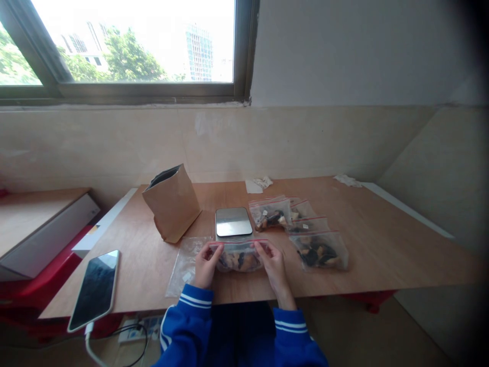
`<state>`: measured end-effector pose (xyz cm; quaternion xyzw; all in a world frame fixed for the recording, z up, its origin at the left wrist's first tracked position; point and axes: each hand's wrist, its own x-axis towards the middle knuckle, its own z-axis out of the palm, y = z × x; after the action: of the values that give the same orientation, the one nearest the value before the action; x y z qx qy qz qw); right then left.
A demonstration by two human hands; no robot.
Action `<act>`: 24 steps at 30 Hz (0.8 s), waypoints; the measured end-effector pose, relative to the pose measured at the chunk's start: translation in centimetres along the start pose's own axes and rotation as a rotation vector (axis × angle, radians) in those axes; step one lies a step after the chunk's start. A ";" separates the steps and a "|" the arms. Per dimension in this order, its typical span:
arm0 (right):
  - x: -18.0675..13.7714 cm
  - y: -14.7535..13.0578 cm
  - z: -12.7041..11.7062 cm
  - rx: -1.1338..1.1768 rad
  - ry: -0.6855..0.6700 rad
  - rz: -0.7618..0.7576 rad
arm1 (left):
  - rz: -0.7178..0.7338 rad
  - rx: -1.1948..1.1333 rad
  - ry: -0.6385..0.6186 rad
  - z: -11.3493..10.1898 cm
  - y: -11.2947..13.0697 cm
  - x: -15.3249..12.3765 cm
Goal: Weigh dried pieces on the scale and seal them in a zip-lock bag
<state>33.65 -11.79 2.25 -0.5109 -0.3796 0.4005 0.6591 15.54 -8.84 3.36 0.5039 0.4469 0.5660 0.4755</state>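
Observation:
Both hands pinch the red-striped top edge of a clear zip bag [240, 261] with dark and pale dried pieces inside. My left hand [207, 265] grips the left end of that edge, and my right hand [272, 262] grips the right end. Just beyond the bag lies a digital scale [234, 222] with a shiny metal plate. Beside and partly under my left hand is a flat clear plastic bag [185, 267] with a small white packet in it. Several filled zip bags [321, 251] of similar pieces lie to the right, some overlapping.
An open brown paper bag [173, 206] stands at the back left of the wooden table [362, 239]. A phone [95, 290] with a white cable plugged in sits at the left front edge. White paper scraps [259, 184] lie at the back, below a window.

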 end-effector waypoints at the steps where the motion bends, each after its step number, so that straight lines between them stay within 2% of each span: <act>1: 0.0 0.1 0.0 -0.005 0.002 -0.001 | 0.000 0.007 0.004 0.0 0.0 0.0; 8: -0.1 0.6 0.0 -0.037 0.022 -0.018 | 0.016 0.059 0.045 0.1 0.0 -0.1; 16: -0.1 0.8 0.0 -0.031 0.031 -0.017 | 0.031 0.100 0.005 -0.1 -0.2 -0.2; 24: -0.3 0.9 0.4 0.102 -0.059 0.055 | 0.013 -0.014 -0.024 0.1 0.2 -0.1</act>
<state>33.01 -11.81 1.46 -0.4748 -0.3636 0.4521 0.6618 15.61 -9.00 3.58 0.5103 0.4340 0.5659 0.4807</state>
